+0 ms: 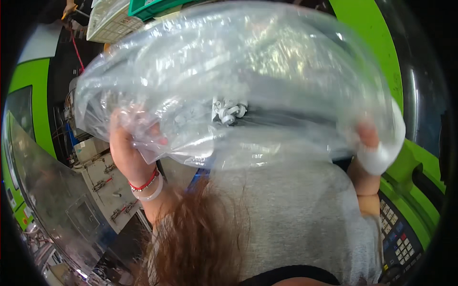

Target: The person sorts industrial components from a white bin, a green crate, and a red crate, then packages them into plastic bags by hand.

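A large clear plastic bag (296, 52) is spread wide in front of me, its mouth toward my body. My left hand (128, 145) is closed on the bag's left edge, with the film bunched about the fingers. At the right edge my right hand (368, 136), blurred by motion, grips the film too. Something white (384, 152) wraps round that hand; whether it is a glove or a covering I cannot tell. Between the hands, several small white and grey parts (230, 112) show through the opening. The film hides most of what lies beyond.
Bright green machine panels (372, 33) stand at the right, with a keypad (398, 233) at the lower right. A cream crate (107, 21) and a green tray (152, 6) sit at the far left. Nearer on the left is a beige metal cabinet (107, 190) with latches.
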`<state>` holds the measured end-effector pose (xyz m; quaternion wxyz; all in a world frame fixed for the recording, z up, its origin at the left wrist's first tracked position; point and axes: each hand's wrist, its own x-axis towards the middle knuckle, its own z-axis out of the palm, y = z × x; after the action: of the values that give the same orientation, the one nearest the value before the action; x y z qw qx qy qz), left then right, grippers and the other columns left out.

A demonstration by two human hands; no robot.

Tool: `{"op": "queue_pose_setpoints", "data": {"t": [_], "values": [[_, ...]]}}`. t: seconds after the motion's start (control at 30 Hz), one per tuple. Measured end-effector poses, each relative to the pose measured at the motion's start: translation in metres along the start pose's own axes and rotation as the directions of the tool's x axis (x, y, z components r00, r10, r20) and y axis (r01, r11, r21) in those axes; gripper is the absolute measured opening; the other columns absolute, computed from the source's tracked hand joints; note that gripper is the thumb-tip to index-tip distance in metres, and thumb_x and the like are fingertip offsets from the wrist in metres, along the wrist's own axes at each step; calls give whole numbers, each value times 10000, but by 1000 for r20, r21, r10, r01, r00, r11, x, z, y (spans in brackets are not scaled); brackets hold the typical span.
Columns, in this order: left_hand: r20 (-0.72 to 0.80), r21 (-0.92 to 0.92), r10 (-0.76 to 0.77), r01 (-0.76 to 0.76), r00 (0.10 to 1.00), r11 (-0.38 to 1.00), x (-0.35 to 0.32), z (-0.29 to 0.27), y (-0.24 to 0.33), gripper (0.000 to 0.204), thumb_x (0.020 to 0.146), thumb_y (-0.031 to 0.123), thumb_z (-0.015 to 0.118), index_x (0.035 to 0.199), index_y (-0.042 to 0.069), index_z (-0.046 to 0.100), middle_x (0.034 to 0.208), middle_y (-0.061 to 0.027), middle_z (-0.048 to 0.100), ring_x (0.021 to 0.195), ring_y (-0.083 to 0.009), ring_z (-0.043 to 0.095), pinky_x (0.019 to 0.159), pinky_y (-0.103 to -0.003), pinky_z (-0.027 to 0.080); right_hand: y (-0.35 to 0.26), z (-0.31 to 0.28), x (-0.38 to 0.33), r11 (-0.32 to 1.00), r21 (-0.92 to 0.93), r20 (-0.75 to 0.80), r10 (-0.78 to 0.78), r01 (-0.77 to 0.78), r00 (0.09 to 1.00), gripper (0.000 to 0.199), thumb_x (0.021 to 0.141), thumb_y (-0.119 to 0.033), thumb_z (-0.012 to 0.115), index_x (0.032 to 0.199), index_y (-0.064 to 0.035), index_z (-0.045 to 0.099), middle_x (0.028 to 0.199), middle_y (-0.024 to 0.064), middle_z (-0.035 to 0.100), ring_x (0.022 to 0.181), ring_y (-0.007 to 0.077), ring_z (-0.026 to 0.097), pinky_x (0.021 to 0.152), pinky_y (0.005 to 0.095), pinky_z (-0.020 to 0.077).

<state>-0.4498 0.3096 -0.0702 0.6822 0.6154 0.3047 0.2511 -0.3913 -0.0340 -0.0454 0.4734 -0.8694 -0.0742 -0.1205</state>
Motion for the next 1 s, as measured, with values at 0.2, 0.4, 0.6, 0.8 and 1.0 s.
{"op": "queue_pose_setpoints", "data": {"t": [0.2,0.4,0.6,0.8,1.0], "values": [[314,153,64,-117,947,981,0,-32,-7,372,824,207,427,1006,-85,568,1057,-173,547,932,-220,562,812,-305,448,0,-3,2,963,227,165,109,-146,980,652,641,-457,733,1042,24,551,903,78,624,780,189,607,740,251,471],[460,113,-137,95,877,989,12,-20,5,283,807,208,621,961,-7,522,1014,-114,575,834,-175,548,772,-275,415,-7,8,18,912,384,129,98,-141,987,473,645,-264,734,956,59,582,887,97,620,774,161,579,714,278,461],[638,-605,261,261,724,752,-4,-2,39,359,818,69,482,1173,60,430,920,-129,558,613,-141,476,459,-261,409,48,-24,46,984,164,338,17,-76,941,499,774,-218,619,1169,45,466,1092,149,552,938,199,558,815,311,470],[538,-434,34,242,843,868,-15,15,22,229,755,37,468,964,24,376,825,-234,580,473,-179,476,387,-276,412,56,-4,38,960,248,571,-37,-129,820,554,872,-189,522,1336,32,316,1300,168,443,1141,237,489,934,331,435],[814,-246,142,113,564,963,-6,14,35,384,832,112,458,1207,31,449,1082,-111,550,748,-173,528,605,-302,437,-6,33,44,826,563,485,-289,-42,825,627,833,-210,572,1342,36,301,1334,170,405,1169,244,462,970,326,402]]}}
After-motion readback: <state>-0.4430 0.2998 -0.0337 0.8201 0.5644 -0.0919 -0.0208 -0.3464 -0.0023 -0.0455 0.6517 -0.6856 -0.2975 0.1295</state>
